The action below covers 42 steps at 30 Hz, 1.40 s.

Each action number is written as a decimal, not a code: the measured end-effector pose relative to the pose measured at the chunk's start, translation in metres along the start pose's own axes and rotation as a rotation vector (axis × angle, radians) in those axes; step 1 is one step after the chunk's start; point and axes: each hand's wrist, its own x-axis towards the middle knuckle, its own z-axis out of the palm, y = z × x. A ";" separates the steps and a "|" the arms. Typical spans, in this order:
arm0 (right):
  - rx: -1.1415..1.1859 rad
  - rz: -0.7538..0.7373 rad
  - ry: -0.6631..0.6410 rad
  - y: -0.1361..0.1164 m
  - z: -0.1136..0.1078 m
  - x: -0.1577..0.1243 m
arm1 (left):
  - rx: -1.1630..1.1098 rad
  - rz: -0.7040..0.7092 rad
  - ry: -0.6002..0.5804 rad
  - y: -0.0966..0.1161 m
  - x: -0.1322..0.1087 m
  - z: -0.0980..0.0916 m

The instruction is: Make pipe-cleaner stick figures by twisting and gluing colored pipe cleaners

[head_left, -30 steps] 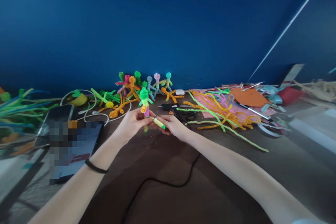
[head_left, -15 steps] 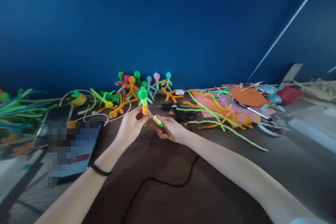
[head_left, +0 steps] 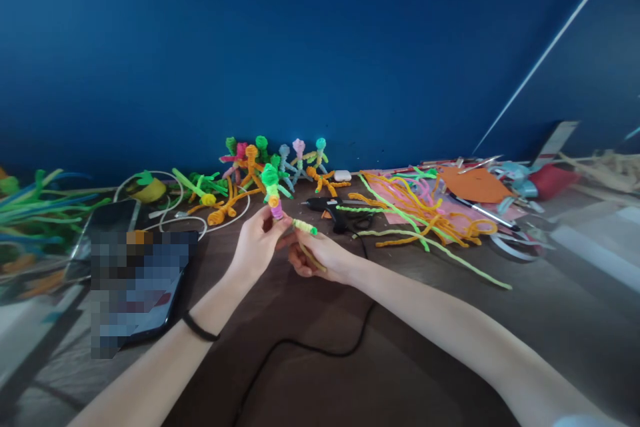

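A pipe cleaner figure (head_left: 271,181) with a bright green head and a green, orange and purple body is pinched between the thumb and fingers of my left hand (head_left: 255,243). From the figure a pale yellow coiled limb (head_left: 303,226) with a green tip reaches to the right. My right hand (head_left: 325,255) is closed close beside the limb, touching my left fingertips. A loose yellowish pipe cleaner length (head_left: 313,259) runs through its curled fingers. Just behind the held figure stand several finished-looking pipe cleaner figures (head_left: 251,159) in orange, green, pink and blue.
A black glue gun (head_left: 327,205) lies behind my right hand; its cord (head_left: 310,347) curves across the dark table. Orange and green pipe cleaners (head_left: 430,220) spread over pink paper at right. A tablet (head_left: 170,293) and white cable (head_left: 203,227) lie left. A blue wall rises behind.
The held figure has turned and tilted slightly, so its purple section now shows. The yellow limb has shifted right and points more sideways. Both hands have moved a little.
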 end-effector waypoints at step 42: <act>-1.048 -0.478 0.372 -0.027 -0.018 -0.008 | 0.222 -0.037 -0.329 -0.003 0.015 -0.024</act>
